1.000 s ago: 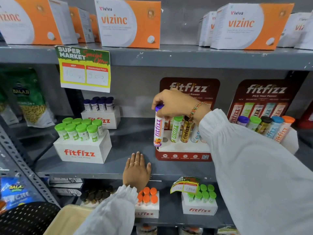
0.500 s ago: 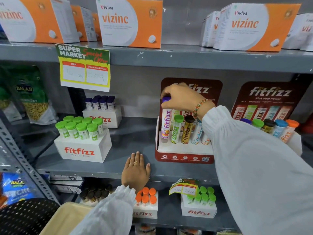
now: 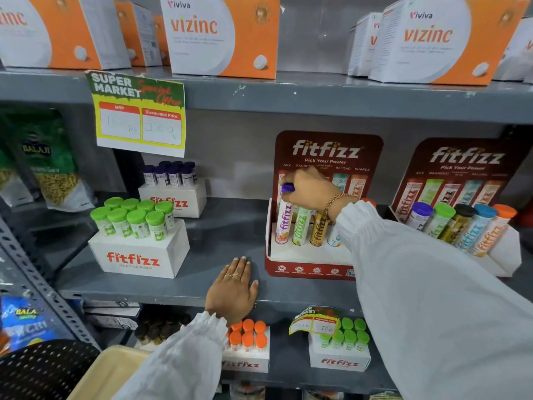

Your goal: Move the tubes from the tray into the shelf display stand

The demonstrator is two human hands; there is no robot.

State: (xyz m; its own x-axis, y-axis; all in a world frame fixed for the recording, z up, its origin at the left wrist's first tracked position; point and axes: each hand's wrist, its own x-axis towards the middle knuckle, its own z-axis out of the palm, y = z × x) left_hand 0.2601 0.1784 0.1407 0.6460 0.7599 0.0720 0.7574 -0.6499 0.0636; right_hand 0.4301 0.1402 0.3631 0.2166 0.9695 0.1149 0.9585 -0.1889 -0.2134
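Head view, display stand holding four tubes, purple-capped tube leftmost

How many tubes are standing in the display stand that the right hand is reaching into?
4 visible: purple-capped tube leftmost under the right hand, then green tube, gold tube, blue tube. The sleeve may hide more.

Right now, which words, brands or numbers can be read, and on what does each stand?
"vizinc", "Viviva": orange boxes, top shelf.
"SUPER MARKET", "MRP", "Discounted Price": price sign; handwritten prices unreadable.
"fitfizz", "Pick Your Power": display stand.
"fitfizz": white box.
"BALAJI": green bag.
Tube small print: too small.
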